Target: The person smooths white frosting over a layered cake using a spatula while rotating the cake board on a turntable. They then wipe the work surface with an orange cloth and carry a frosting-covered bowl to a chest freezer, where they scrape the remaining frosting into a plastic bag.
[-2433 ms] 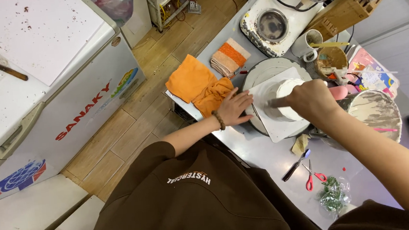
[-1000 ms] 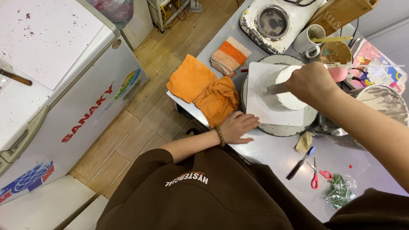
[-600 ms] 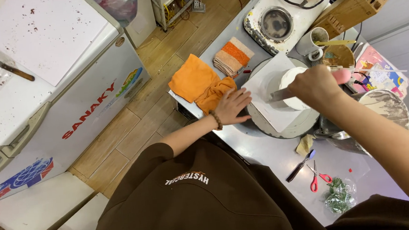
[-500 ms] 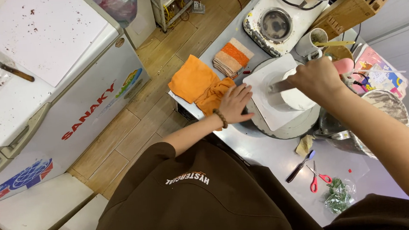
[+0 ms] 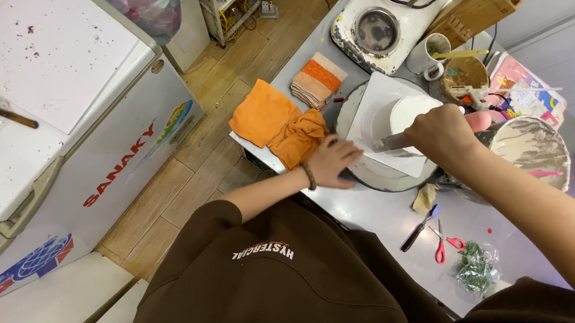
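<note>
Right now the right hand (image 5: 442, 132) grips a metal spatula (image 5: 391, 142) against the white cake (image 5: 411, 111); the left hand (image 5: 333, 161) rests open-fingered on the turntable (image 5: 377, 174).

Subject wears a dark brown garment, loose fit, soft matte fabric with broad folds across the back and shoulders. Small white lettering sits high on the back, near the neckline; seen upside down from the head camera. Sleeves are short: both end above the elbow, forearms bare below. Left sleeve hem is wide and slack. Right sleeve shows only at the lower right frame edge. Left hand (image 5: 333, 161): a thin dark bracelet circles the wrist. Right hand (image 5: 439, 132): no ring, watch or band visible. No gloves on either hand.
</note>
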